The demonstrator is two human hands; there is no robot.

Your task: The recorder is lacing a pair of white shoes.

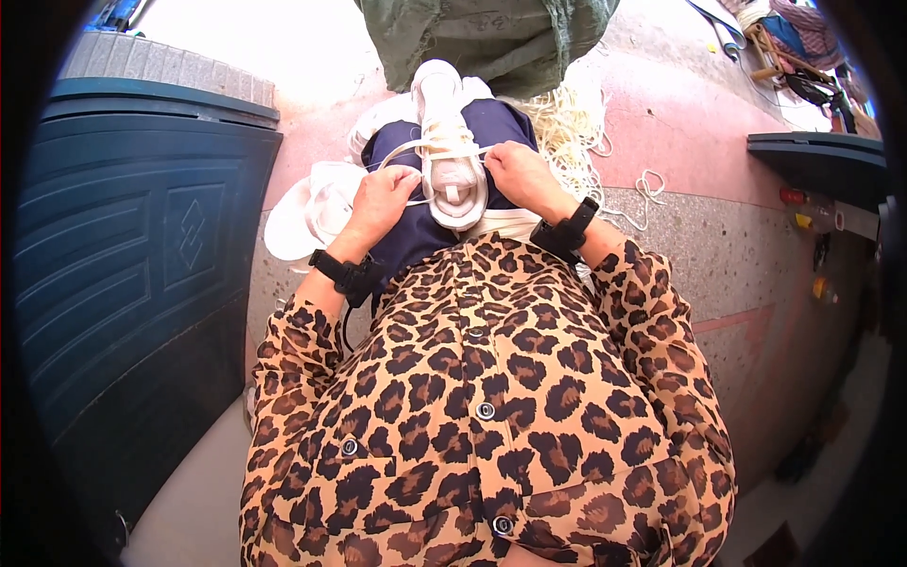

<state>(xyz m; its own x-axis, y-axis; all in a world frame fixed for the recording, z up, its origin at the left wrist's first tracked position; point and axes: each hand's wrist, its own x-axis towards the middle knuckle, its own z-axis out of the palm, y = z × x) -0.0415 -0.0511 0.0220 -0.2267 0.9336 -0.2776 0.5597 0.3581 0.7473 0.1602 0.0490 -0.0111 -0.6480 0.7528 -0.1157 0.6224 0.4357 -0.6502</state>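
Note:
A white sneaker (455,180) lies lengthwise on my lap, its heel opening toward me and its toe pointing away. A cream shoelace (404,149) runs across its upper, with ends drawn out to both sides. My left hand (385,197) pinches the lace at the left of the shoe, fingers closed. On the other side my right hand (521,173) grips the lace close to the shoe's edge, its fingers pressed together. Both wrists wear black straps. The dark blue cloth (408,236) over my legs lies under the shoe.
More white shoes (307,213) lie at my left. A heap of cream laces (572,132) spreads on the floor to the right of my legs. Ahead stands a large green sack (482,42). Dark blue door panels (142,198) flank me on the left, another (812,170) on the right.

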